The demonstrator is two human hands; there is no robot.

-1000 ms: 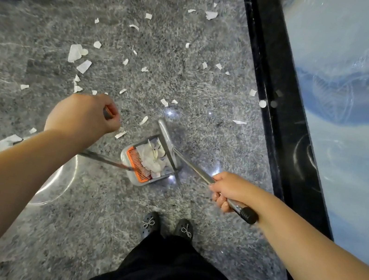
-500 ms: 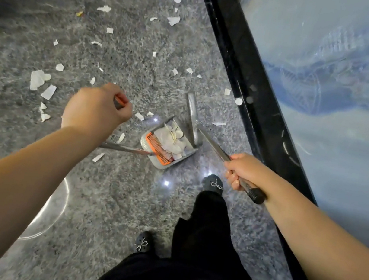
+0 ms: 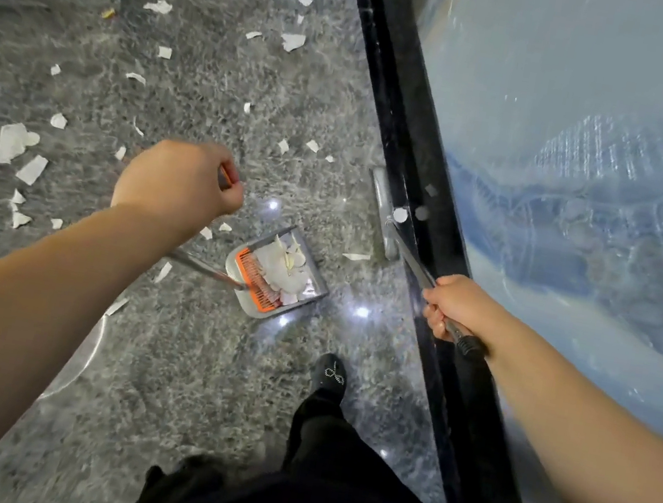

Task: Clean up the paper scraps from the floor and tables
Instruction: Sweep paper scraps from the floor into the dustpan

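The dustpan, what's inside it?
Inside the dustpan lies a heap of white paper scraps beside its orange comb. Whatever is under the heap is hidden.

Both arms outstretched, hands fisted

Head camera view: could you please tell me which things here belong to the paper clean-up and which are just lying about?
Belonging to the job:
- paper scraps on the floor
- dustpan, already holding scraps, held by the left hand
- broom, held by the right hand

Just lying about:
- black-edged table
- round silver base
- black shoe
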